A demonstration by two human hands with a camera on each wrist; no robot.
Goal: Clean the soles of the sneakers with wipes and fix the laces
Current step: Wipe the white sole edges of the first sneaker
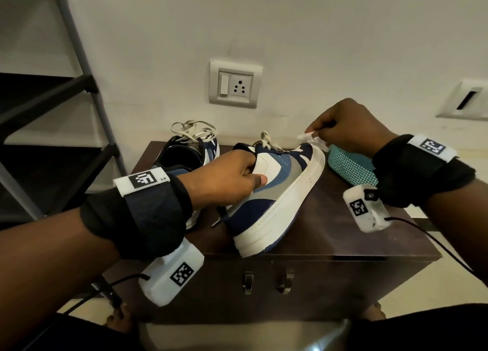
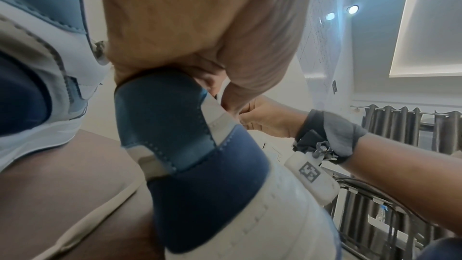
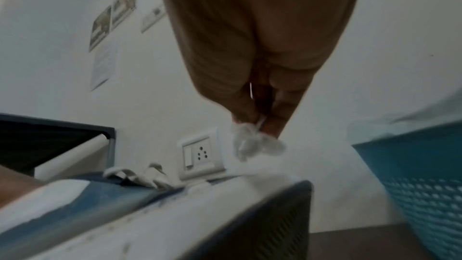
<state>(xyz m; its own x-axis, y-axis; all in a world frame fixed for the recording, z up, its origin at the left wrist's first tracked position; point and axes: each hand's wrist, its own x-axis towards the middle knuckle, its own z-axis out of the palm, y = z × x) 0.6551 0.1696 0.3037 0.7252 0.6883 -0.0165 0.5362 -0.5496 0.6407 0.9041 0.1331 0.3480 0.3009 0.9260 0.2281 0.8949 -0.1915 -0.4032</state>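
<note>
2 fingers (image 3: 277, 124) pinching wipe (image 3: 252, 143)

A home room: wall socket (image 1: 234, 87), curtains (image 2: 405, 126), dark wooden cabinet (image 1: 317, 276).

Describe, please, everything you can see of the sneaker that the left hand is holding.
The sneaker is a low-top in navy, blue, grey and white panels that look like leather, with a thick white sole and cream laces. It is tilted onto its side edge on the dark wooden cabinet, heel toward the camera. The left hand grips its heel collar, thumb on the white side panel. The right hand holds a crumpled white wipe just above its toe.
</note>
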